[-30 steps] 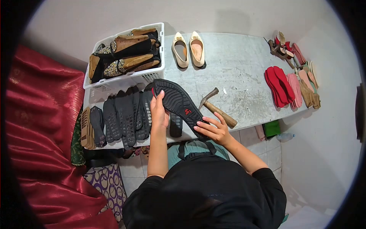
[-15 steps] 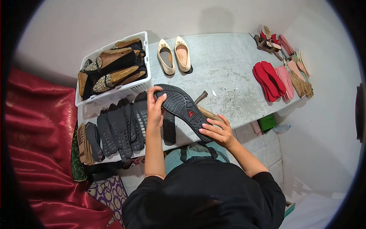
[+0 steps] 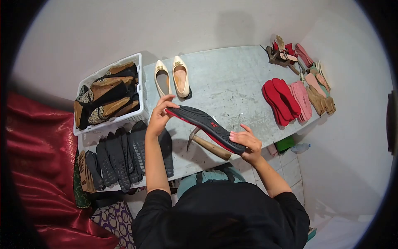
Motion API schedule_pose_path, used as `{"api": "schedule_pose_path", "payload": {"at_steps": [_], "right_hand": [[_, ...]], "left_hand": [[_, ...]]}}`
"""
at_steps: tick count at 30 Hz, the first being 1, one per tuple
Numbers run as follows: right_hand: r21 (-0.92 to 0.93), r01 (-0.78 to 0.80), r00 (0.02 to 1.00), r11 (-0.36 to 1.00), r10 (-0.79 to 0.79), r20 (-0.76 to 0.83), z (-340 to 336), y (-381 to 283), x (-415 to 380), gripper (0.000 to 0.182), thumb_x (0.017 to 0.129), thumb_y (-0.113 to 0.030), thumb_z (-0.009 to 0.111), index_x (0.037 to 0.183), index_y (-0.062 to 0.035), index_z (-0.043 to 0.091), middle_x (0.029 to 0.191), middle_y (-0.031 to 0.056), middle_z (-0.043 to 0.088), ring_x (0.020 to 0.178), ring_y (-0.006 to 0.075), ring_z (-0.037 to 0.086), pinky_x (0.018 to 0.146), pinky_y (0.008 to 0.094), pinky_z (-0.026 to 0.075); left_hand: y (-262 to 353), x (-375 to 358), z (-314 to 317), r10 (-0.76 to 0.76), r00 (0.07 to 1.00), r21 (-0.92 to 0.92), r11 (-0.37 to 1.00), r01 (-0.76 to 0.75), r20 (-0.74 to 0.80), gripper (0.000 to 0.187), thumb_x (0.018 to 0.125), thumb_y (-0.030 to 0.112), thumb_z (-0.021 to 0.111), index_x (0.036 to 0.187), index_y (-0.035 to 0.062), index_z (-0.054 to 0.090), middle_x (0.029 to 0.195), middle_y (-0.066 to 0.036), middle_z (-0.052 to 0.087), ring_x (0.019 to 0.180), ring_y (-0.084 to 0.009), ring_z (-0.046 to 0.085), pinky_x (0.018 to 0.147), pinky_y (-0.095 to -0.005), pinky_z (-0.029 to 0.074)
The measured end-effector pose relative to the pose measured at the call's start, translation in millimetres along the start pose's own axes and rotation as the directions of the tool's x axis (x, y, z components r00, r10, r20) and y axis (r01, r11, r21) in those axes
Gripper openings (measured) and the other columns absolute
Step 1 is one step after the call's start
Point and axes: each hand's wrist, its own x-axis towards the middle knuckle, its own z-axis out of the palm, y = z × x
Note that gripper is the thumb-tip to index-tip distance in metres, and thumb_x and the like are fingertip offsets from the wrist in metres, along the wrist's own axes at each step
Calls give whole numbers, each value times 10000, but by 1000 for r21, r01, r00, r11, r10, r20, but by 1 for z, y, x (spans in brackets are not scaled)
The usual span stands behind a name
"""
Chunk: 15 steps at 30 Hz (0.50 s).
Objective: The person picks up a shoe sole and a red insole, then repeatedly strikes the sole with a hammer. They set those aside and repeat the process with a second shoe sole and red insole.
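A black shoe sole (image 3: 199, 120) with a ridged tread, a red mark and a red edge is held up tilted above the table. At its left end, my left hand (image 3: 159, 116) pinches it between thumb and fingers. My right hand (image 3: 248, 144) grips the other end, fingers over the tread and the index finger raised. Beneath the sole a hammer (image 3: 212, 148) with a wooden handle lies on the table (image 3: 232, 95). Beyond my left hand stands a pair of cream flat shoes (image 3: 180, 78).
A white basket (image 3: 143, 93) of shoes on lasts stands at the back left. Several dark soles (image 3: 120, 153) line the front left edge. Red insoles (image 3: 282, 101), pink insoles (image 3: 300, 101) and a metal tool (image 3: 278, 57) occupy the right side.
Both hands have tipped the sole, so its red edge now shows and its tread appears narrower. More of the hammer is visible below it. The whole view has shifted slightly.
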Motion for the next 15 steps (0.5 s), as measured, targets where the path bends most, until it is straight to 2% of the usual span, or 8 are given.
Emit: {"api": "schedule_pose_path", "payload": {"at_steps": [1,3,4,7,9,10,11,15], "right_hand": [[0,1,1000,1000,-1,-2,2,10,1,316,630,-44,708,941,-91,679,913,62,671,868,195,638,939,429,391],[126,-280,947,952,295,-123,7,31,7,305,679,4,692,975,-65,659,930,77,666,864,164,630,882,360,439],[354,-525,812,774,580,-64,5,37,12,311,723,3,682,1027,-11,615,950,87,650,853,135,607,822,282,458],[570,-527,714,630,692,-105,15,84,25,395,756,-52,682,1107,49,531,959,99,627,822,131,598,757,235,467],[638,-596,618,488,786,-25,23,110,26,401,755,-67,685,1109,38,529,966,111,625,824,129,600,739,231,473],[622,-635,586,459,810,1,29,122,29,415,741,-81,703,1102,34,534,924,112,634,809,128,605,714,236,479],[551,-770,453,322,884,116,27,134,28,434,733,-99,714,1108,30,535,870,100,644,789,121,609,686,236,483],[530,-811,413,248,884,217,45,194,27,384,739,-122,712,1063,35,579,853,91,655,748,118,613,658,233,482]], "left_hand": [[-6,13,5,-100,995,-193,976,104,27,168,780,-22,563,938,23,602,1010,-62,550,898,-143,518,843,-262,429],[-33,41,13,-121,993,-172,978,119,-4,162,784,-6,590,943,22,599,961,-65,601,840,-139,561,793,-253,456],[-40,55,19,-230,971,-151,964,217,-72,167,789,5,600,953,33,591,934,-61,609,843,-138,573,763,-250,467],[-64,96,42,-365,909,-256,915,312,-201,227,799,54,641,1006,25,551,878,-57,623,790,-137,603,633,-237,487],[-79,125,56,-571,773,-400,800,447,-278,306,790,85,671,1034,-16,517,838,-64,625,693,-131,599,552,-218,468],[-97,138,58,-605,751,-472,760,446,-265,281,772,92,695,966,-45,546,816,-69,631,628,-137,594,535,-227,467],[-115,150,60,-603,752,-472,761,444,-266,281,772,92,695,966,-45,546,816,-69,631,628,-137,594,535,-227,467],[-169,194,69,-666,687,-422,734,533,-290,203,731,88,729,847,-34,617,783,-75,638,641,-146,602,590,-248,489]]}}
